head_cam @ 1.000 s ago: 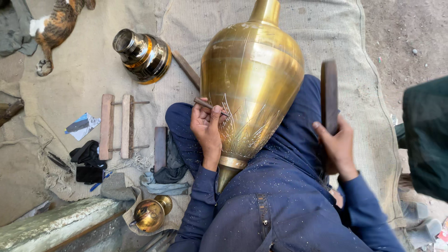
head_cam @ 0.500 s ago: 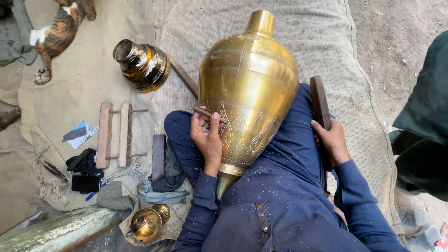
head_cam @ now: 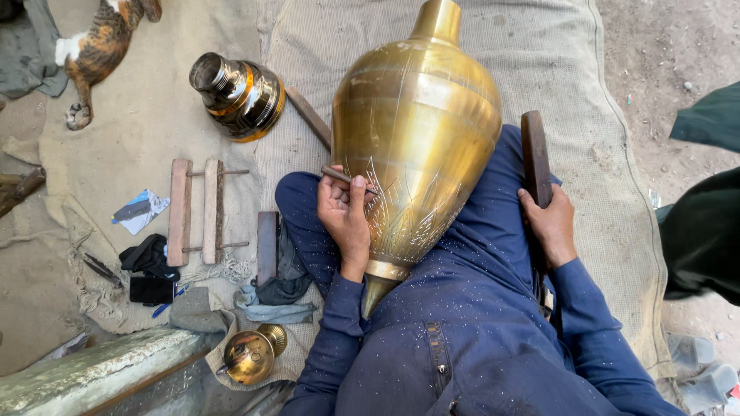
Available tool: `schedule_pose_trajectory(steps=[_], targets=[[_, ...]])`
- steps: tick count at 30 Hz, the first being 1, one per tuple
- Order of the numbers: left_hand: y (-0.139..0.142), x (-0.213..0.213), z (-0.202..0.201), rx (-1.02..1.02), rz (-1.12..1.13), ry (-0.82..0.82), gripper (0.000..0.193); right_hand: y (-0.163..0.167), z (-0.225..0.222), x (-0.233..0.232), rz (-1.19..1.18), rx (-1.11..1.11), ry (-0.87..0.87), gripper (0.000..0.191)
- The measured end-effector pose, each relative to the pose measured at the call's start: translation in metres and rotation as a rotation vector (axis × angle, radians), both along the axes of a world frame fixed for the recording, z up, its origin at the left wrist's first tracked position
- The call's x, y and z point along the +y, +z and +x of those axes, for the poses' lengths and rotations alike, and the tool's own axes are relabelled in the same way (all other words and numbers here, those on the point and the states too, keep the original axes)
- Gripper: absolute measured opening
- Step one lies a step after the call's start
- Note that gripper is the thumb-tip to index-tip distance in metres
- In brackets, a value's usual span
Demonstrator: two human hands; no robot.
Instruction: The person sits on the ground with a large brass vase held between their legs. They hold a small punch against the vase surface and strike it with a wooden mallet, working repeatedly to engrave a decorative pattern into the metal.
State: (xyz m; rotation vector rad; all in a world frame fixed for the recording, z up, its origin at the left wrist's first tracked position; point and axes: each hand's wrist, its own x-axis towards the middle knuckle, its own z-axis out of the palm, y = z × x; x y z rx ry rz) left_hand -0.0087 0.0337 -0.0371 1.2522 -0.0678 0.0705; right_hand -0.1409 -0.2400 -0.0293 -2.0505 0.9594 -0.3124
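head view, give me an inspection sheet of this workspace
surface: burlap mat spread over dirt ground.
job's things: large brass vase lying across the person's lap; part of its side bears engraved lines.
clutter: smaller dark metal vessel, wooden frame, wooden block, rags, small brass piece, black cloth.
grippers: left hand presses a thin metal tool against the vase; right hand grips a wooden mallet.
cables: nothing seen.
surroundings: a cat lies at upper left; dark cloth at right edge.
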Motion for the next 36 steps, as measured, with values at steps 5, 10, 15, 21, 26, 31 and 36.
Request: schedule_pose_trajectory(steps=[5, 10, 15, 21, 26, 31, 36], targets=[[0.009, -0.003, 0.000, -0.043, 0.014, -0.009, 0.037, -0.008, -0.018, -0.003, 0.099, -0.072, 0.032, 0.031], [0.028, -0.006, -0.003, -0.241, 0.175, -0.125, 0.033, -0.002, -0.032, -0.004, 0.102, -0.204, 0.125, 0.050], [0.043, -0.015, 0.002, -0.202, 0.350, -0.234, 0.038, 0.034, -0.021, -0.009, 0.095, -0.398, 0.282, 0.083], [0.049, -0.016, 0.000, -0.333, 0.589, -0.201, 0.046, 0.113, -0.004, -0.008, -0.356, -0.182, 0.497, 0.081], [0.046, -0.018, 0.001, -0.351, 0.564, -0.191, 0.047, 0.179, 0.014, 0.009, -0.563, -0.281, 0.745, 0.082], [0.042, -0.019, 0.001, -0.346, 0.565, -0.188, 0.049, 0.211, 0.029, 0.031, -0.930, 0.237, 0.832, 0.071], [0.039, -0.020, 0.000, -0.346, 0.556, -0.213, 0.046, 0.219, 0.028, 0.035, -1.098, 0.421, 0.886, 0.068]])
